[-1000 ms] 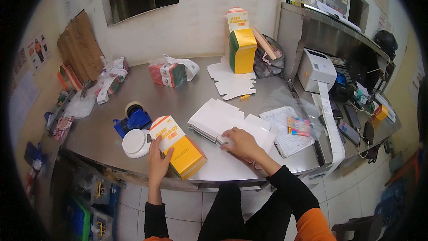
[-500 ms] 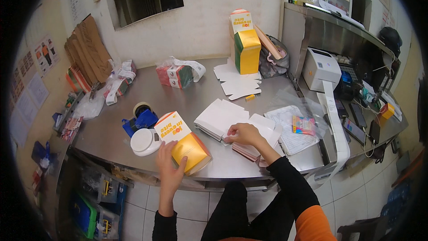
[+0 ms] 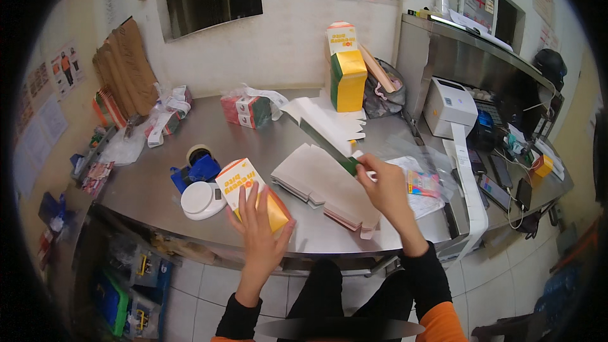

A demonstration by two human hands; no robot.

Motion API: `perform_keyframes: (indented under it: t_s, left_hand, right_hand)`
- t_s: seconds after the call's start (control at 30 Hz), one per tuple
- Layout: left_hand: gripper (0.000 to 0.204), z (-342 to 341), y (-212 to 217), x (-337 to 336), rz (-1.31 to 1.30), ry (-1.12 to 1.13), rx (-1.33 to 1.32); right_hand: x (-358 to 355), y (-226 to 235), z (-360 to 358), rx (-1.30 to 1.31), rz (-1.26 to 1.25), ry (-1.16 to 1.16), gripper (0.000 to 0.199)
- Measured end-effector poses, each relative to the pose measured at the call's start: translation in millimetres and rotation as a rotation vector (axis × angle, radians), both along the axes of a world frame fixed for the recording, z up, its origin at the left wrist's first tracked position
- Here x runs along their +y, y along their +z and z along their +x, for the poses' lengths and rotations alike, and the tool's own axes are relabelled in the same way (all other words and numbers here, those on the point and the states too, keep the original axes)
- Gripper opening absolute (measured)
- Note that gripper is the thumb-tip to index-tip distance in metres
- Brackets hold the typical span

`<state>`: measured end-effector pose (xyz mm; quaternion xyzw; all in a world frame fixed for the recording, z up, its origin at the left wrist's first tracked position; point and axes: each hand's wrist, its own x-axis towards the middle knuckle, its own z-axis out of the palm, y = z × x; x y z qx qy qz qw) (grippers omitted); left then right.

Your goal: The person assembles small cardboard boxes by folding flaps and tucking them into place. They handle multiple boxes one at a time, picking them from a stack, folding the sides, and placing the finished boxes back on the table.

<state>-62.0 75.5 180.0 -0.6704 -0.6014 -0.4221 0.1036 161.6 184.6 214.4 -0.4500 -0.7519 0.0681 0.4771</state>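
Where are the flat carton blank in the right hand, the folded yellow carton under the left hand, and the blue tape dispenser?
flat carton blank (image 3: 320, 132), head view, on its grey middle panel.
folded yellow carton (image 3: 237, 180), head view, on its white printed top face.
blue tape dispenser (image 3: 201, 168), head view, on its blue body.

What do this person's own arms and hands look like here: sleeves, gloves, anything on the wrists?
Both hands are bare, with no gloves. The left hand and right hand each come out of a long black sleeve that ends at the wrist in a snug cuff. Further up each arm, near the lower edge, the fabric turns orange. No watch, ring or wristband can be seen.
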Motion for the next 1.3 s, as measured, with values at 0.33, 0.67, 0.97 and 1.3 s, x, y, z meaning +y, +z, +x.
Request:
perform_keyframes:
  t_s: [0.33,0.67,0.97,1.3]
  left_hand:
    - [0.045,61.3,46.2,0.2,0.233,-0.613,-0.428]
    - [0.025,115.8,-14.8,-41.1,-0.092,-0.600,-0.501]
    - [0.017,95.3,-40.5,-50.8,-0.374,-0.890,-0.440]
    - [0.030,95.1,-64.1,-59.3,-0.490,-0.770,-0.525]
  right_hand:
    - [-142.1,48.9,86.6,-0.214,-0.303,0.123,0.024]
    - [-176.4,-44.6,54.6,0.175,0.078,-0.029,0.026]
    - [-187.8,-93.6,40.0,0.110,0.257,0.174,0.027]
    - [-183.3,-101.9,36.5,0.118,-0.054,0.086,0.025]
